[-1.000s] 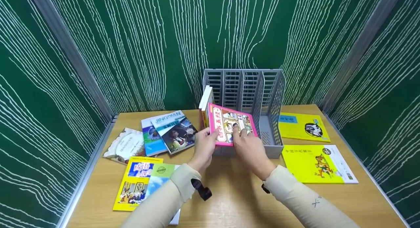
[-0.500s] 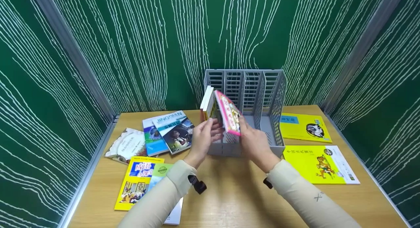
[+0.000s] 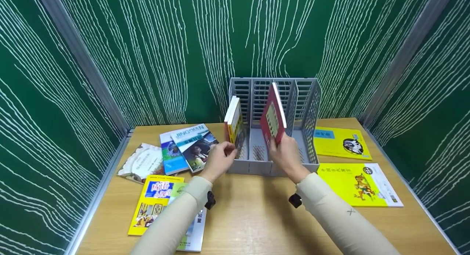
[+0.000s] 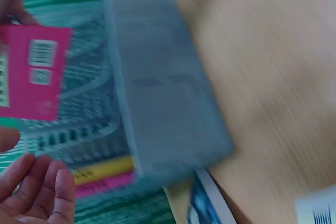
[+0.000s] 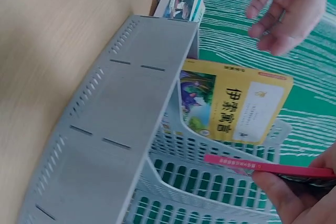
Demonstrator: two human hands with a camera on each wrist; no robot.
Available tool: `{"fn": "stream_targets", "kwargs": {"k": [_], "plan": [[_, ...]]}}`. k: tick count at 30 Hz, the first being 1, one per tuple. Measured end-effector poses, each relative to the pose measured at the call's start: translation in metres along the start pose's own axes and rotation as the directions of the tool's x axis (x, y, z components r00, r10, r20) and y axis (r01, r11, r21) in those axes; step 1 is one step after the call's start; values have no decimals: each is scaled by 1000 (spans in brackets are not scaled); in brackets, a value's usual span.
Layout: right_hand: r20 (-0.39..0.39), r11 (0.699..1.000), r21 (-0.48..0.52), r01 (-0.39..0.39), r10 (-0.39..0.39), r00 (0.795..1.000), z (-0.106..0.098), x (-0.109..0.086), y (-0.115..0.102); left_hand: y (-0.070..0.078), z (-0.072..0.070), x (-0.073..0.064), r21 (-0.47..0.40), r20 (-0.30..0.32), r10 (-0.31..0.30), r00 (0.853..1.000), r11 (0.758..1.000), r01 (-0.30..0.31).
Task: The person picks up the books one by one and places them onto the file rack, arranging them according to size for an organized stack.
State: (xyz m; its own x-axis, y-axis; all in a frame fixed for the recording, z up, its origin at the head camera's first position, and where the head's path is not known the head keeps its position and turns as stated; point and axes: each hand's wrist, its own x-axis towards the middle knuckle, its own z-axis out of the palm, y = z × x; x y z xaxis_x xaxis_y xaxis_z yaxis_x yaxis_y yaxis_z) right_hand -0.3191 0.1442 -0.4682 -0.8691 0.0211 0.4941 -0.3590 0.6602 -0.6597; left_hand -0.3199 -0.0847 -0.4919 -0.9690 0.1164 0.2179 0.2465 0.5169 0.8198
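Note:
My right hand (image 3: 286, 154) grips the lower edge of a thin pink-red book (image 3: 273, 117), held upright over the middle compartments of a grey file organizer (image 3: 249, 167). The book's back cover with barcodes faces left, as the left wrist view shows. My left hand (image 3: 219, 161) is beside the front left corner of the organizer, fingers loosely bent around nothing. Close to it, a yellow book (image 5: 236, 103) stands in the leftmost compartment, with a pink-spined book (image 4: 105, 184) against its outer side.
Left on the table (image 3: 253, 218) lie a scalloped white book (image 3: 143, 161), a dark-covered book (image 3: 198, 148) over a blue one, and a yellow book (image 3: 147, 207) beside a green-and-blue one. Two yellow books (image 3: 339, 143) lie right of the organizer. Green walls stand behind and at both sides.
The pink book has turned from lying tilted in both hands to upright in my right hand, moving right. My left hand has let go of it and drawn back to the left.

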Motion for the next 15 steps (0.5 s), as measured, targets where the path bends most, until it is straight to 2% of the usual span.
{"fn": "stream_targets", "kwargs": {"k": [3, 5, 7, 9, 12, 13, 15], "plan": [[-6, 996, 75, -47, 48, 999, 5, 2, 6, -12, 2, 2, 165, 93, -14, 996, 986, -1], [-7, 991, 119, -66, 67, 998, 9, 2, 10, -20, 3, 3, 274, 149, 0, 989, 961, -41], [-1, 986, 148, -82, 84, 997, 14, 3, 14, -26, 3, 4, 380, 197, 33, 980, 919, -107], [4, 982, 163, -97, 98, 995, 18, 3, 17, -31, 4, 5, 468, 245, 75, 967, 864, -186], [3, 980, 161, -115, 116, 993, 25, 4, 21, -37, 7, 5, 552, 310, 102, 945, 791, -266], [0, 980, 160, -117, 119, 993, 27, 4, 22, -38, 8, 6, 562, 327, 103, 939, 778, -281], [-5, 981, 151, -121, 123, 992, 32, 4, 25, -40, 11, 6, 569, 351, 98, 931, 768, -295]]}}
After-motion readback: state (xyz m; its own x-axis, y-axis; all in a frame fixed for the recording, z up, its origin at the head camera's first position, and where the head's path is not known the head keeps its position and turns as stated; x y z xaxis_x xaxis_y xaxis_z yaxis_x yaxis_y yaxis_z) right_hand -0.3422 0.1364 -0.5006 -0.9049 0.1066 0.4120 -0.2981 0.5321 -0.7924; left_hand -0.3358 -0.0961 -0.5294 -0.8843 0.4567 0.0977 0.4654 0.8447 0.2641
